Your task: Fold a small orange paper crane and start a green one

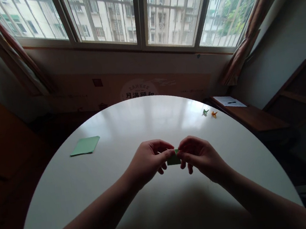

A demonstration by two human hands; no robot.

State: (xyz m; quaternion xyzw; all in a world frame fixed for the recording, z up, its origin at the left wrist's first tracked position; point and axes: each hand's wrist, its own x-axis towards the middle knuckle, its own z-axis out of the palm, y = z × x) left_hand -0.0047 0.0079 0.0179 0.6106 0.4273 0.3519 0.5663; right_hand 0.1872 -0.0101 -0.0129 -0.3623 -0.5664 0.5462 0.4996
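A small folded piece of green paper (173, 160) is held between my two hands, above the middle of the white table. My left hand (151, 159) pinches its upper left part between thumb and fingers. From the other side, my right hand (199, 155) pinches its upper right edge, the thumb close to the left thumb. Fingertips cover much of the paper, so the shape of its folds cannot be made out.
A stack of light green paper sheets (85, 146) lies on the round white table (120, 209) at the left. Two small folded paper figures, one green (205, 112) and one orange (214, 114), stand near the right rim. Beyond is a brown side table (258, 119) with a white sheet (229, 101) and a pen.
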